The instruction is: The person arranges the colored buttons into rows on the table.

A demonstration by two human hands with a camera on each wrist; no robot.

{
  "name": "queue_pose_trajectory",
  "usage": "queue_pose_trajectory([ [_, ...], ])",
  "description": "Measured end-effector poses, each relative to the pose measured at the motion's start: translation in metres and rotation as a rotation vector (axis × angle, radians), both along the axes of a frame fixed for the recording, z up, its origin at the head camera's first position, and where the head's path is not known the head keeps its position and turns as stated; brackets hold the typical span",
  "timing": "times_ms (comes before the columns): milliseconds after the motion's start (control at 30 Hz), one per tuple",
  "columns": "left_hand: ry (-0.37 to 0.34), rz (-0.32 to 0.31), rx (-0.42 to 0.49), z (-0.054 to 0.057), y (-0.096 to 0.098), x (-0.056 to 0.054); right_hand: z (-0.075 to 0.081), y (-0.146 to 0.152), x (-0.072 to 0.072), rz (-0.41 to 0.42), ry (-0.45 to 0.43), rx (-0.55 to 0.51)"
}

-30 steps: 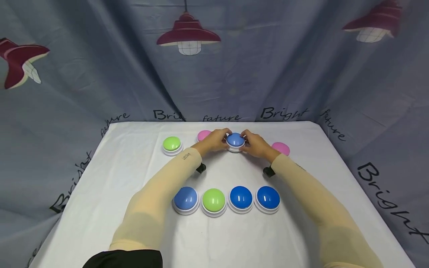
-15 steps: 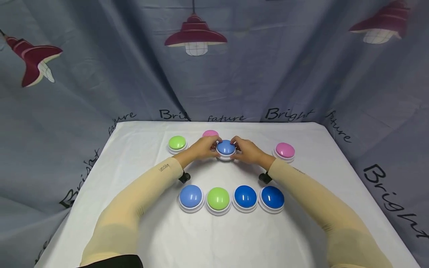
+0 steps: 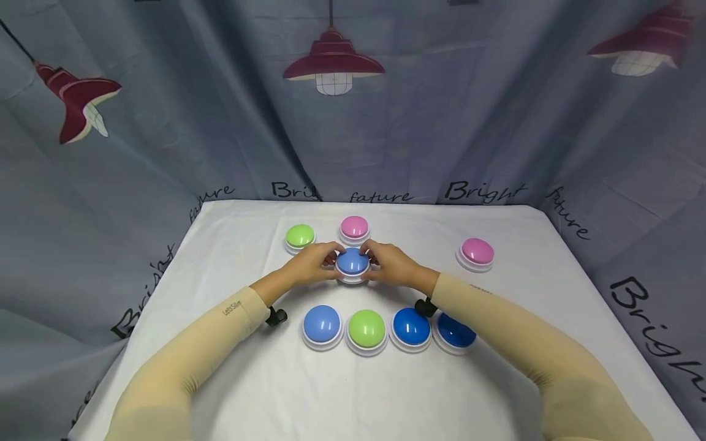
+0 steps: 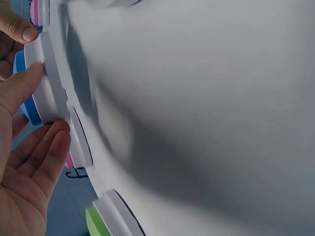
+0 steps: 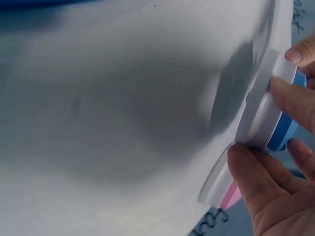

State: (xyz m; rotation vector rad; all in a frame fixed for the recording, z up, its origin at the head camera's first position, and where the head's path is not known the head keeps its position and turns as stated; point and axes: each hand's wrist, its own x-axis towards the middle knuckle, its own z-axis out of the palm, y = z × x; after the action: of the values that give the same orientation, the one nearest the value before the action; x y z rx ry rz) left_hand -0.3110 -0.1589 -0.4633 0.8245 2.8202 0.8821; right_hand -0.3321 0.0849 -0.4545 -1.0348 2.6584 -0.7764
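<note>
Both hands grip one light blue push button point(image 3: 352, 261) with a white base, from its two sides. My left hand point(image 3: 313, 264) holds its left edge and my right hand point(image 3: 393, 265) its right edge. The left wrist view shows thumb and fingers on the white base point(image 4: 47, 81), with its shadow apart from it on the cloth, so the button hangs over the table. Just behind it stands a pink button point(image 3: 355, 228), and a green button point(image 3: 300, 236) is beyond my left hand.
Nearer on the white tablecloth point(image 3: 353, 392) a row holds a light blue button point(image 3: 322, 324), a green button point(image 3: 366, 329) and two dark blue buttons point(image 3: 411, 326); my right forearm partly covers the last. Another pink button point(image 3: 477, 252) stands far right. A printed curtain point(image 3: 408, 122) hangs behind.
Both hands have brought the light blue button toward me and to the left, in front of the rear pink button. Both pink buttons now show fully. The camera view has shifted slightly.
</note>
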Motion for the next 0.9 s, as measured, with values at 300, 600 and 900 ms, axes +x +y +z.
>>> queue_pose_trajectory([
  [300, 0.074, 0.008, 0.022, 0.001, -0.019, 0.023, 0.007, -0.019, 0.012, 0.078, 0.049, -0.003],
  [600, 0.072, 0.031, 0.027, -0.006, -0.038, 0.033, 0.006, -0.04, 0.018, 0.112, 0.021, 0.029],
  [900, 0.08, 0.034, 0.005, -0.014, -0.048, 0.04, 0.0, -0.052, 0.02, 0.153, 0.081, 0.085],
])
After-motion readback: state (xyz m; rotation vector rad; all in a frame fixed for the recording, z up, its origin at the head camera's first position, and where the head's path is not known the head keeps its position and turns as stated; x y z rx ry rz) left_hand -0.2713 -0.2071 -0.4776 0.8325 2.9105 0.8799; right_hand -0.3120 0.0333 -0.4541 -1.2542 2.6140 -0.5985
